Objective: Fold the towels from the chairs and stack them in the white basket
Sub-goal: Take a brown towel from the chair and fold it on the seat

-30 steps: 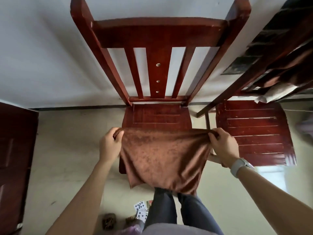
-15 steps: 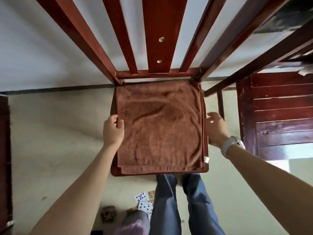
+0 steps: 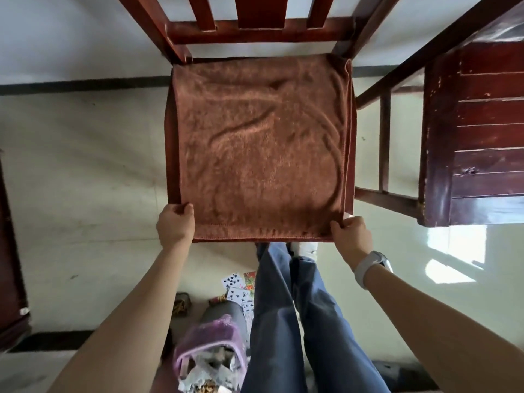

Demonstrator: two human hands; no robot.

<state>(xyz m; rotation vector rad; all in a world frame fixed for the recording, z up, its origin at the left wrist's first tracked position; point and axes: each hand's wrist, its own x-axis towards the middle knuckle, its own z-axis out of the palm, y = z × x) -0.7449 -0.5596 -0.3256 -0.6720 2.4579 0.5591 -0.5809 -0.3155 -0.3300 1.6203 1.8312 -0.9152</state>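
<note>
Pale tiled floor (image 3: 85, 177) fills the left & lower part of the frame, w/ a white wall across the top and a dark baseboard strip between them. Centre frame: a red-brown wooden chair (image 3: 255, 32), slatted back at the top edge, seat almost fully covered by a brown towel (image 3: 261, 148) spread flat (a few soft wrinkles run diagonally across it, and a doubled layer shows along its right edge). Left hand (image 3: 175, 224) grips the towel's near-left corner, fingers curled over the hem, thumb side toward the cloth; right hand (image 3: 351, 236) pinches the near-right corner, fingers curled round the edge. So the towel lies up-frame of both grips, stretching away from the hands toward the chair back, w/ its stitched near hem running straight between the two hands along the seat's front edge. White watch (image 3: 368, 268) on the right wrist. Second dark-red chair (image 3: 476, 131) at the right of the frame, seat slats visible, its frame rails just beside the first chair. Below the seat: person's legs in blue jeans (image 3: 297, 321), some playing cards (image 3: 236, 285) scattered on the floor lower centre, and a purple bin (image 3: 209, 353) w/ crumpled rubbish in it at the bottom edge. Bright window reflection on the floor lower right.
</note>
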